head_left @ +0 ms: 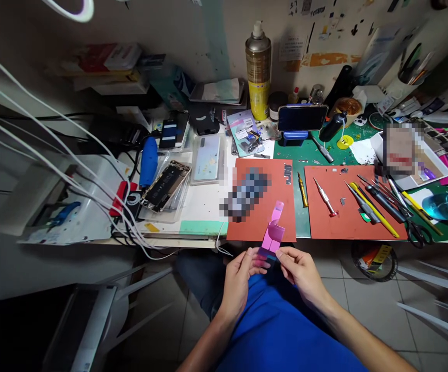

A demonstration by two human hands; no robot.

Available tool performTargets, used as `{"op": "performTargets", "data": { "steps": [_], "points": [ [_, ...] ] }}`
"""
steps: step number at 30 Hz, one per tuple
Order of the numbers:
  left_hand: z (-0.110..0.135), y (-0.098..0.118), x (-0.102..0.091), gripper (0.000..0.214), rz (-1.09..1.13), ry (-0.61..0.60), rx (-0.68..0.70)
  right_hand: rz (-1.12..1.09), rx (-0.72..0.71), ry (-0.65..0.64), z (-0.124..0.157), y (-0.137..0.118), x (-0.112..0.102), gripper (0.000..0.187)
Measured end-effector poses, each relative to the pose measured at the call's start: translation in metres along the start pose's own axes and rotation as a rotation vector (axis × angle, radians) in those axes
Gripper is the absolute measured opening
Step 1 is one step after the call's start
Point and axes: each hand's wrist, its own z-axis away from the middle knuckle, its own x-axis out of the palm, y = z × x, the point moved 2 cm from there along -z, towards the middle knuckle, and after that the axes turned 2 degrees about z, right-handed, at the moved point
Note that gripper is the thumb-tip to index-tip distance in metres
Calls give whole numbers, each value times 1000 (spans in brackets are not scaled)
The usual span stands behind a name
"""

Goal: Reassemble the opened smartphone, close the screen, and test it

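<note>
Both hands meet in front of my blue shirt, just below the desk's front edge. My left hand (238,279) and my right hand (300,271) each pinch the lower end of a pink adhesive strip (273,233), which curls and stands up between them. Its tip reaches over the left red mat (247,227), where a blurred-out device lies. Fingers of both hands are closed on the strip.
A second red mat (348,222) carries screwdrivers, tweezers and a yellow pry tool. A spray can (258,70), a phone on a blue stand (301,120), an opened phone (164,185) and white cables (53,155) crowd the desk. White chair frames stand on the tiled floor.
</note>
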Motion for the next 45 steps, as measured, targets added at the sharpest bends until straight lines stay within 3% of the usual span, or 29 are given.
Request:
{"op": "performTargets", "data": {
  "steps": [4, 9, 11, 14, 16, 19, 22, 26, 29, 33, 35, 36, 39, 42, 45],
  "points": [
    [-2, 2, 10, 41, -99, -14, 84, 12, -24, -4, 0, 2, 1, 59],
    [5, 12, 11, 18, -271, 78, 318, 42, -133, 116, 11, -5, 1, 51],
    [11, 18, 9, 11, -463, 120, 592, 26, -216, 95, 16, -12, 4, 43],
    [24, 19, 12, 40, -938, 135, 1192, -60, -241, 8, 17, -18, 10, 34],
    [29, 13, 14, 51, -1133, 112, 1385, -108, -204, -3, 13, -16, 11, 32],
    [31, 8, 10, 50, -1126, 129, 1308, -122, -162, 9, 8, -11, 8, 36],
    [28, 13, -1, 38, -884, 211, 1013, -104, -146, -20, 8, -9, 5, 39],
    [16, 19, -5, 27, -552, 33, 461, -97, -134, -81, 9, -10, 9, 42],
    [8, 24, -1, 31, -533, -35, 309, -98, -125, -93, 8, -12, 15, 45],
    [-6, 48, -9, 32, -628, 67, 405, -118, -97, -56, 1, -15, 20, 50],
    [-20, 70, -18, 33, -729, 186, 558, -132, -95, -19, -4, -18, 21, 52],
    [-28, 82, -20, 40, -845, 232, 696, -138, -98, -2, -6, -19, 22, 52],
    [-57, 106, -23, 62, -1171, 140, 931, -147, -112, 20, -11, -24, 23, 53],
    [-78, 111, -23, 67, -1288, 20, 947, -128, -123, 24, -14, -25, 25, 53],
    [-83, 110, -23, 63, -1319, 1, 940, -120, -141, 32, -17, -25, 28, 54]
  ]
}}
